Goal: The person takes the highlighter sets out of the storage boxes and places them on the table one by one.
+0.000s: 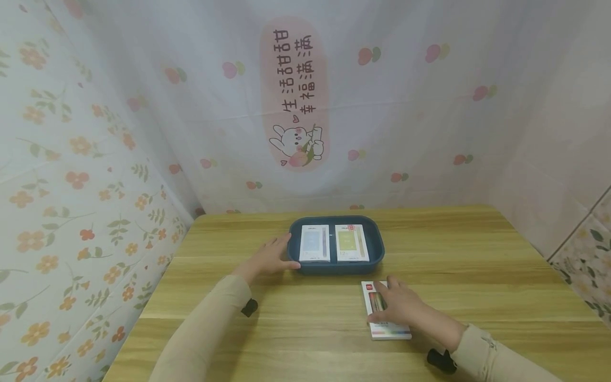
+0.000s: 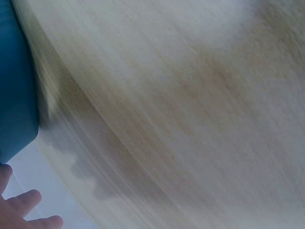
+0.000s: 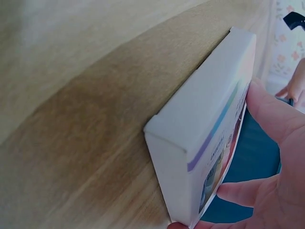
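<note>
A flat white box with a dark picture panel and a rainbow stripe lies on the table in the head view. My right hand reaches over it and grips it, thumb at one long edge and fingertips at the other. The right wrist view shows the same box with the thumb against its edge. Farther back stands a dark blue tray. Its two compartments hold a white box with a blue panel and one with a yellow-green panel. My left hand, fingers spread, touches the tray's left end.
The wood-grain table reaches back to a printed white curtain. A floral curtain hangs along the left side. Black wrist devices sit under both forearms.
</note>
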Demonstrator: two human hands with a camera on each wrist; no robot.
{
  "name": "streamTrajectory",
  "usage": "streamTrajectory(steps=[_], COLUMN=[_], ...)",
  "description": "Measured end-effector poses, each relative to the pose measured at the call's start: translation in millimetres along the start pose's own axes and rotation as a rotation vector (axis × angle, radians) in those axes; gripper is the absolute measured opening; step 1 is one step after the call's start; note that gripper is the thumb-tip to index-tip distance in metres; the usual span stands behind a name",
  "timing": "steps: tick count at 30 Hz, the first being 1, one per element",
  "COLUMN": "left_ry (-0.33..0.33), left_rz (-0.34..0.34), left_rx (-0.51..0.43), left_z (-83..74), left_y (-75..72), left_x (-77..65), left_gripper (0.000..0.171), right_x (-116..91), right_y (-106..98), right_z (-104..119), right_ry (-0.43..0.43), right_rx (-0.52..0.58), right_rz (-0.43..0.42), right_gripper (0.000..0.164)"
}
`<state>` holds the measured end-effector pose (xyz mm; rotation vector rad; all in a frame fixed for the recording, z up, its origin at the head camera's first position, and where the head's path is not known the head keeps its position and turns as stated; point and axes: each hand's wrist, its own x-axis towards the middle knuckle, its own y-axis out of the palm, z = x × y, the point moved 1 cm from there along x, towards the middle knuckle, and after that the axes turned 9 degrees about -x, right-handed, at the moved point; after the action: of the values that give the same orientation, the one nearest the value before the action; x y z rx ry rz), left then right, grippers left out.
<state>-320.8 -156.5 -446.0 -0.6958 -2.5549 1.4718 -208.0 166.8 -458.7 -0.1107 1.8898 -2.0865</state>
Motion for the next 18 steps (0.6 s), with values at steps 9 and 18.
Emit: streamTrajectory(steps=[9, 18], left_ry=[-0.013, 0.000], left_rz=[0.003, 0.000], left_rx=[0.000, -0.011], left_z=[-1.9, -3.2], left_y=[-0.9, -1.6], left_x=[-1.4, -2.9], left_gripper=[0.101, 0.101], right_x=[-6, -4], right_y=[-8, -21], right_z=[-3, -10], right_ry=[-0.017, -0.021], right_rx=[0.019, -0.016], right_rz=[-0.031, -0.057], right_gripper=[0.088, 0.090])
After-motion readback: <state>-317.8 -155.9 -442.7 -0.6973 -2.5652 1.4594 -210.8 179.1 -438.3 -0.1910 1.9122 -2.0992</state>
